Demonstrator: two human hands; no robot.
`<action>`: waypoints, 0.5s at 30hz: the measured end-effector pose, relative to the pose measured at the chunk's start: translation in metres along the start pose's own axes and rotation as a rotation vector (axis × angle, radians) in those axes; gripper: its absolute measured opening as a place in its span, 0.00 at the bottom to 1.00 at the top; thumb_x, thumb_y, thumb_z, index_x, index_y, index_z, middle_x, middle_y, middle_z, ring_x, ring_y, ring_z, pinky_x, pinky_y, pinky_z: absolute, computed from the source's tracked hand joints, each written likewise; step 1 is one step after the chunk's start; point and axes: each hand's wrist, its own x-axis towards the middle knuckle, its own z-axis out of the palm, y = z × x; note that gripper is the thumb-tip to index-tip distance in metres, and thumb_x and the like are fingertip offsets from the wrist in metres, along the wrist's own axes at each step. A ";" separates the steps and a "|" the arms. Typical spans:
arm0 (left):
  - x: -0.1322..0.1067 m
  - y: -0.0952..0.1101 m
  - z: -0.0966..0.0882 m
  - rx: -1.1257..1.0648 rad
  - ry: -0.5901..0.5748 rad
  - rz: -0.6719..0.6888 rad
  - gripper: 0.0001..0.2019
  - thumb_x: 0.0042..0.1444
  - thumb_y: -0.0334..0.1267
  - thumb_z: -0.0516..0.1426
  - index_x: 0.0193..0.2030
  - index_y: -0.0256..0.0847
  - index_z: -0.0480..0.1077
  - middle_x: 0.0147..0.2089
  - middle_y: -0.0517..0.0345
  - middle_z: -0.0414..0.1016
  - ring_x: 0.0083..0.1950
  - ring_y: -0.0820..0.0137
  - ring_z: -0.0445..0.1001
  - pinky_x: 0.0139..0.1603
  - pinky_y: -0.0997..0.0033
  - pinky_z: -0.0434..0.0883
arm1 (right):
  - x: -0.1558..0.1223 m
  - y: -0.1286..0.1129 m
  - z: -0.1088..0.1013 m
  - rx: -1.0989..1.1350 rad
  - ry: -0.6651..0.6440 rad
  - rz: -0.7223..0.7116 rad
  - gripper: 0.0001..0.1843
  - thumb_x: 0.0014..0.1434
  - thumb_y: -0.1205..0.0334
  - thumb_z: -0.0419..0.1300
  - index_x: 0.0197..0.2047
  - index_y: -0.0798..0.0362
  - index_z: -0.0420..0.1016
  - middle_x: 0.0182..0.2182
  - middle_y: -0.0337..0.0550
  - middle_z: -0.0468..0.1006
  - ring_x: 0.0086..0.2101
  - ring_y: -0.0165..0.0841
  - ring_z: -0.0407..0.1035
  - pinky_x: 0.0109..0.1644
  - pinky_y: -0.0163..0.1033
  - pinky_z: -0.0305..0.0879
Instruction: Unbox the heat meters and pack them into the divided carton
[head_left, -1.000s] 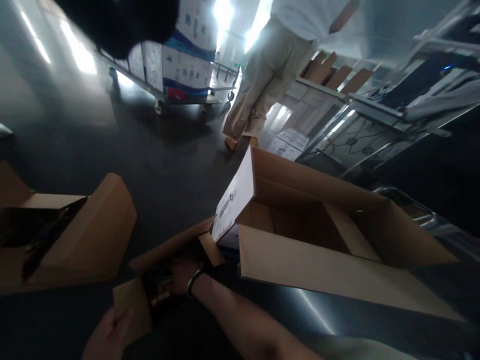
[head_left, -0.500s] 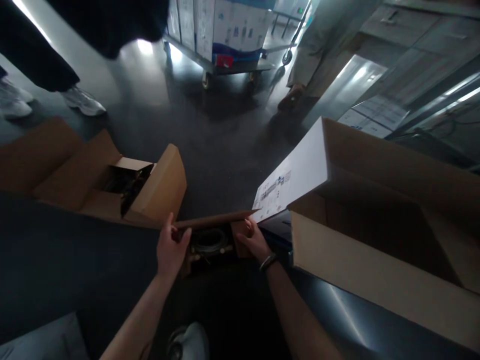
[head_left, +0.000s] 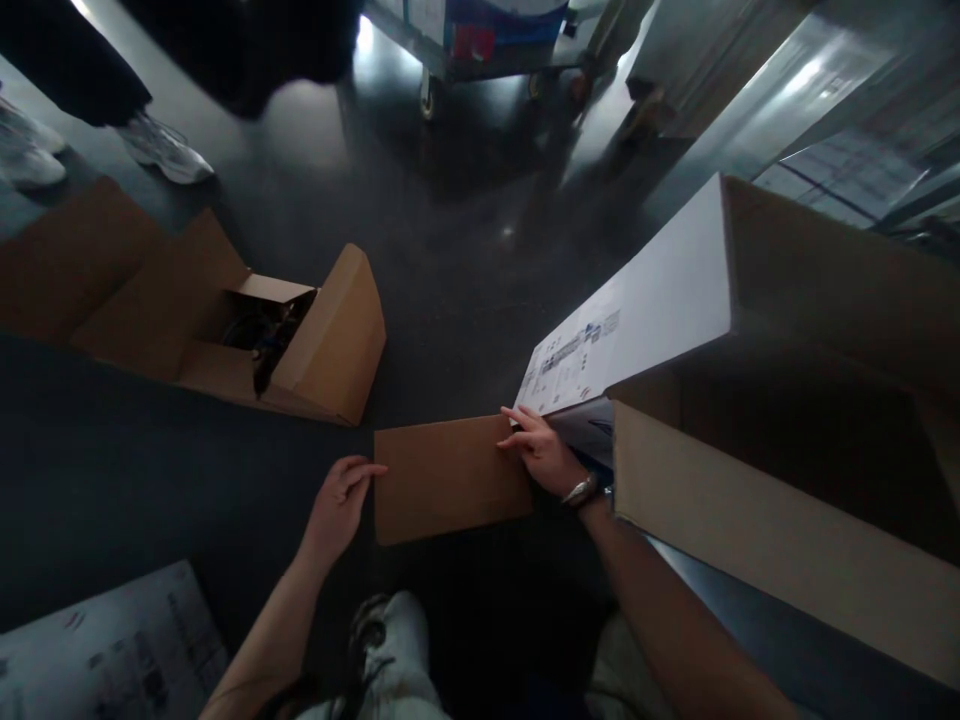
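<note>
A small brown cardboard box (head_left: 452, 480) lies on the floor in front of me, its flat lid down and its contents hidden. My left hand (head_left: 339, 508) is at the box's left edge, fingers stretched out with the tips at the lid's side. At the upper right corner, my right hand (head_left: 541, 452) rests its spread fingers on the lid's edge. Close beside that hand stands a large open carton (head_left: 750, 480), with a printed white flap (head_left: 637, 290) folded outward.
Another open cardboard box (head_left: 352, 350), with dark cables (head_left: 279, 335) inside, sits to the left. A printed white carton (head_left: 120, 640) lies lower left. My shoe (head_left: 394, 640) is below the small box. Farther off are a loaded trolley (head_left: 487, 68) and a person's shoes (head_left: 165, 150).
The small box's lid has come down over the coiled cable that showed inside. My right hand has moved slightly right and up; the left stays near the left edge. The view has shifted.
</note>
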 end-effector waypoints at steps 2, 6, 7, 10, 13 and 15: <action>-0.015 0.010 -0.007 0.092 -0.177 -0.034 0.18 0.53 0.45 0.51 0.48 0.44 0.71 0.40 0.55 0.70 0.41 0.67 0.70 0.45 0.64 0.69 | 0.000 -0.021 -0.002 -0.290 -0.233 -0.081 0.29 0.44 0.53 0.65 0.52 0.47 0.70 0.62 0.47 0.53 0.62 0.49 0.40 0.63 0.58 0.38; -0.037 0.015 -0.005 0.220 -0.287 0.028 0.23 0.51 0.40 0.54 0.56 0.45 0.64 0.42 0.55 0.70 0.40 0.68 0.70 0.43 0.68 0.69 | 0.006 -0.050 0.018 -0.592 -0.473 -0.113 0.70 0.22 0.54 0.74 0.66 0.52 0.43 0.65 0.58 0.36 0.62 0.56 0.29 0.63 0.59 0.31; -0.039 0.013 -0.002 0.244 -0.239 0.068 0.22 0.52 0.39 0.53 0.55 0.44 0.65 0.42 0.55 0.70 0.41 0.68 0.69 0.44 0.68 0.69 | 0.008 -0.053 0.022 -0.630 -0.478 -0.122 0.69 0.24 0.55 0.74 0.66 0.52 0.41 0.65 0.58 0.34 0.62 0.57 0.28 0.63 0.58 0.30; -0.041 0.004 0.004 0.303 -0.081 0.232 0.17 0.57 0.36 0.50 0.52 0.41 0.68 0.36 0.54 0.69 0.39 0.68 0.69 0.43 0.68 0.69 | 0.014 -0.057 0.024 -0.646 -0.490 -0.164 0.61 0.32 0.57 0.71 0.66 0.51 0.42 0.64 0.57 0.38 0.61 0.58 0.34 0.62 0.58 0.34; -0.041 -0.004 0.009 0.375 0.034 0.355 0.16 0.59 0.34 0.47 0.51 0.41 0.69 0.31 0.54 0.68 0.37 0.68 0.68 0.42 0.69 0.68 | 0.017 -0.056 0.018 -0.609 -0.506 -0.179 0.57 0.34 0.56 0.69 0.65 0.46 0.45 0.64 0.54 0.42 0.60 0.58 0.40 0.61 0.58 0.38; -0.042 -0.008 0.012 0.400 0.060 0.366 0.17 0.60 0.34 0.45 0.51 0.42 0.70 0.31 0.54 0.67 0.36 0.68 0.67 0.42 0.69 0.68 | 0.016 -0.052 0.018 -0.589 -0.473 -0.181 0.59 0.32 0.53 0.71 0.65 0.45 0.46 0.64 0.52 0.40 0.61 0.59 0.37 0.61 0.58 0.37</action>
